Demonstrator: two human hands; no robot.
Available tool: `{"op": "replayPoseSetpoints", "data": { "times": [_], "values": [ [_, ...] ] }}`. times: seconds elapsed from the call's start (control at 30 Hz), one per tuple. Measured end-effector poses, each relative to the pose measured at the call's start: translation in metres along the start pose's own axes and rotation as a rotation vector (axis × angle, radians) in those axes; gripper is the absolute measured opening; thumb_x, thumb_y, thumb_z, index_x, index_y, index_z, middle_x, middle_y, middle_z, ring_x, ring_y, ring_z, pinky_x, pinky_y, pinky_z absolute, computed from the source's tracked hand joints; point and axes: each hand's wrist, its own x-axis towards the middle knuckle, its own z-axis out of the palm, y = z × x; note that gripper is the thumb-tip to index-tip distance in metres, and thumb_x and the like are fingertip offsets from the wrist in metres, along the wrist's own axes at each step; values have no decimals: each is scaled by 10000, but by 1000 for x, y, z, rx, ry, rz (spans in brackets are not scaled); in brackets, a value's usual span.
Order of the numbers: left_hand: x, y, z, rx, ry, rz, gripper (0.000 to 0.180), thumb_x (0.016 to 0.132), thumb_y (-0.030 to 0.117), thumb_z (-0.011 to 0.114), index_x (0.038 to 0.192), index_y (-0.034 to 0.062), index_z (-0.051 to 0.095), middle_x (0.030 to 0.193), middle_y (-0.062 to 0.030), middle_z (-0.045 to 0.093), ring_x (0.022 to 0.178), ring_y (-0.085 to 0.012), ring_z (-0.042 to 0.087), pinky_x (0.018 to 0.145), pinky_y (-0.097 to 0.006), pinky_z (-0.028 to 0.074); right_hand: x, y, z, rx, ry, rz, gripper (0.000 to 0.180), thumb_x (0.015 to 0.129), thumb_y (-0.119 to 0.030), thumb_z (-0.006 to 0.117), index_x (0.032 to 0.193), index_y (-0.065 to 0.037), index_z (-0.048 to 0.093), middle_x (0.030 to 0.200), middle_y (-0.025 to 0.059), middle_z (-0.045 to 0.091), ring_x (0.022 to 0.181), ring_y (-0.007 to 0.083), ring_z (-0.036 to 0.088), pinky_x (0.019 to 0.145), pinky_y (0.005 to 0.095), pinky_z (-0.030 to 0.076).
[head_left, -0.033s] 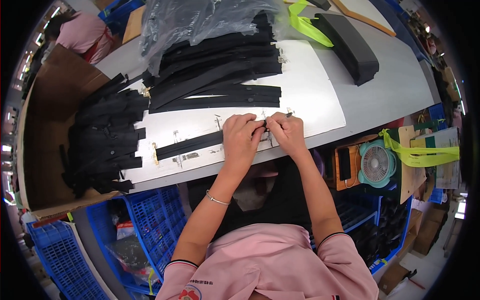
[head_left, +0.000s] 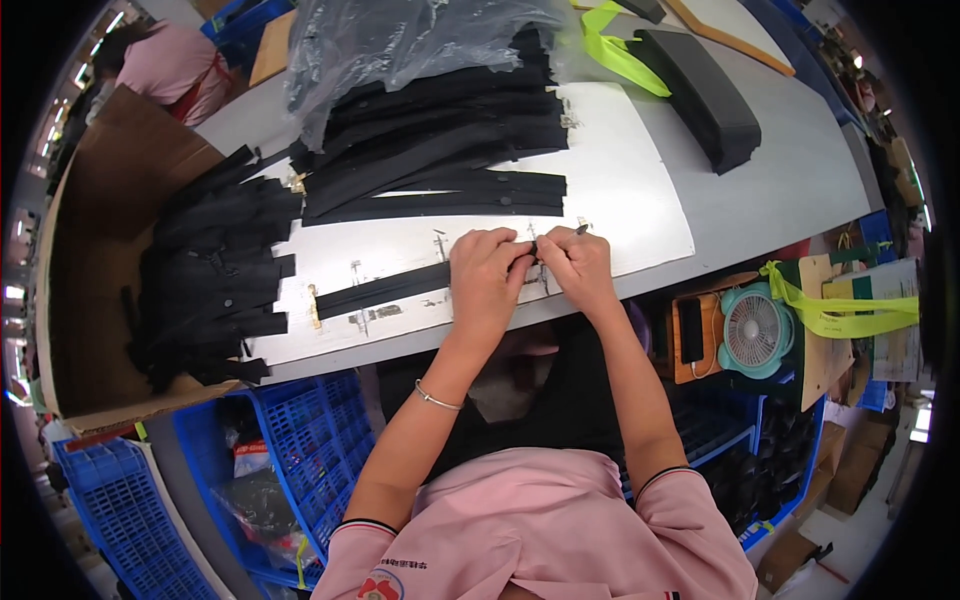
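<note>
A black fabric strip (head_left: 390, 288) lies along the near edge of the white board (head_left: 645, 180). My left hand (head_left: 487, 280) pinches its right part, fingers closed around it. Close beside it, my right hand (head_left: 580, 268) is closed too, with thumb and fingers pressed on the strip's end. A small dark tip (head_left: 581, 229) sticks out past the right fingers; I cannot make out whether it belongs to the strip or to something else. Beyond my hands, several similar black strips (head_left: 440, 135) lie stacked, some with a small round dark piece on them.
At the left stands an open cardboard box (head_left: 60, 300), with more black strips (head_left: 215, 280) heaped beside it. Clear plastic sheeting (head_left: 400, 45) covers the far strips. A long black padded block (head_left: 697, 95), yellow-green ribbon (head_left: 620, 58), a small fan (head_left: 755, 330) and blue crates (head_left: 315, 440) surround me.
The whole view has shifted very slightly. Both hands keep the same grip at the same place on the strip.
</note>
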Motion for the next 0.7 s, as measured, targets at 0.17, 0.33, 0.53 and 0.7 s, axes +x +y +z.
{"op": "replayPoseSetpoints", "data": {
  "times": [0.17, 0.33, 0.53, 0.7],
  "values": [
    [-7, 12, -16, 104, -41, 30, 345, 855, 128, 778, 1187, 52, 726, 1300, -104, 653, 1229, -334, 558, 1133, -530, 357, -4, 2, -7, 194, -4, 128, 238, 955, -145, 612, 803, 7, 712, 725, 95, 703, 639, 197, 656, 619, 314, 498],
    [-28, 10, -32, 192, -187, -27, 380, 964, 216, 684, 1309, 60, 666, 1422, -139, 584, 1374, -352, 468, 1180, -655, 217, -6, -3, -10, 359, 153, 171, 251, 990, -87, 597, 808, 43, 711, 748, 41, 685, 644, 86, 564, 597, 259, 441],
    [29, -31, -29, 195, -200, 80, 419, 969, 251, 680, 1317, 21, 646, 1453, -181, 553, 1413, -362, 450, 1201, -655, 211, -3, -10, -3, 414, 197, 245, 276, 1024, -164, 622, 849, 13, 741, 738, 25, 676, 633, 51, 516, 586, 224, 397],
    [19, -34, -79, 71, -191, -19, 359, 981, 136, 660, 1335, 75, 658, 1495, -170, 546, 1471, -366, 413, 1249, -549, 199, -5, -3, -3, 372, 214, 324, 280, 1034, -196, 623, 888, 4, 753, 697, 3, 622, 607, 43, 485, 546, 215, 355]
  ]
}}
